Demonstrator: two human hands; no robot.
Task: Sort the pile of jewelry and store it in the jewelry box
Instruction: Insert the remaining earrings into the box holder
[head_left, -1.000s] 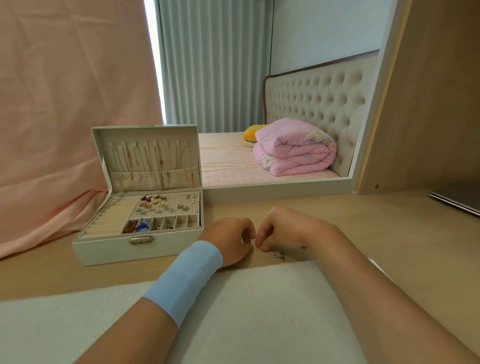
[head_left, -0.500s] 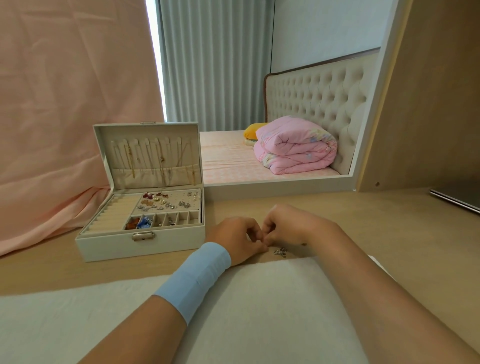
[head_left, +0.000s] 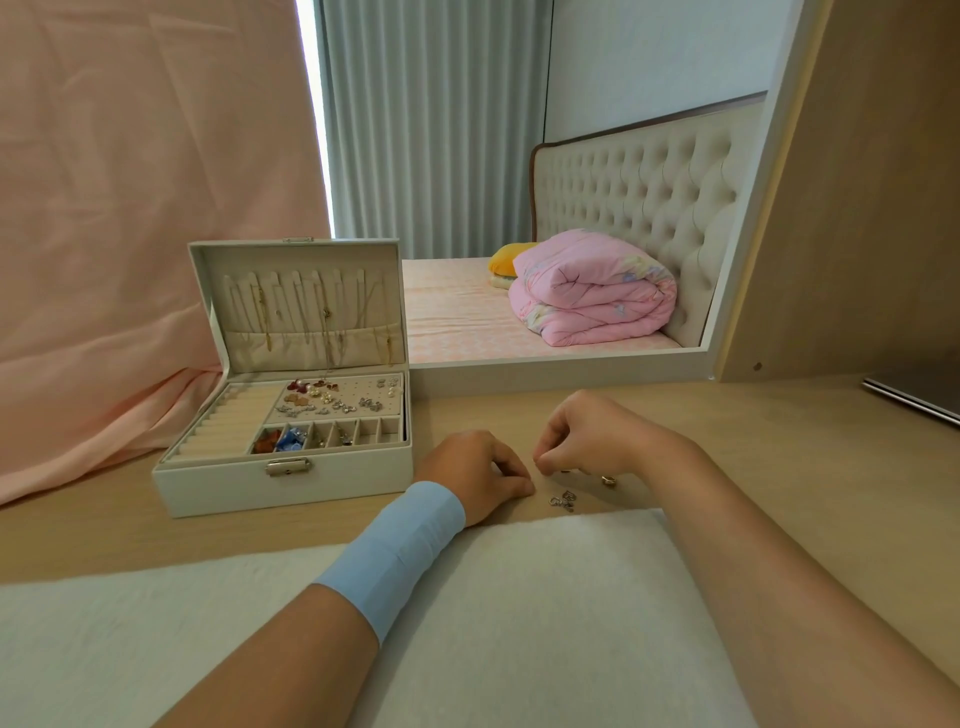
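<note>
The white jewelry box (head_left: 218, 483) stands open at the left of the desk. Necklaces hang in its upright lid, and earrings lie on its tray and in the small front compartments. A small cluster of silver jewelry pieces (head_left: 563, 501) lies on the desk just beyond the white mat, with a ring (head_left: 608, 480) to its right. My left hand (head_left: 478, 475), with a blue band on the wrist, rests on the desk with its fingers curled under; nothing shows in it. My right hand (head_left: 587, 441) hovers over the pieces, its fingertips pinched together low on a tiny piece.
A white mat (head_left: 519, 623) covers the near desk under both forearms. Behind the desk stands a mirror (head_left: 571, 364) showing a bed and a pink quilt. Pink cloth (head_left: 104, 260) hangs at the left. A flat dark device (head_left: 914, 400) lies at the right edge.
My hands, which were touching fingertip to fingertip, have drawn apart. The right hand lifted a little to the right, uncovering the ring and the silver pieces.
</note>
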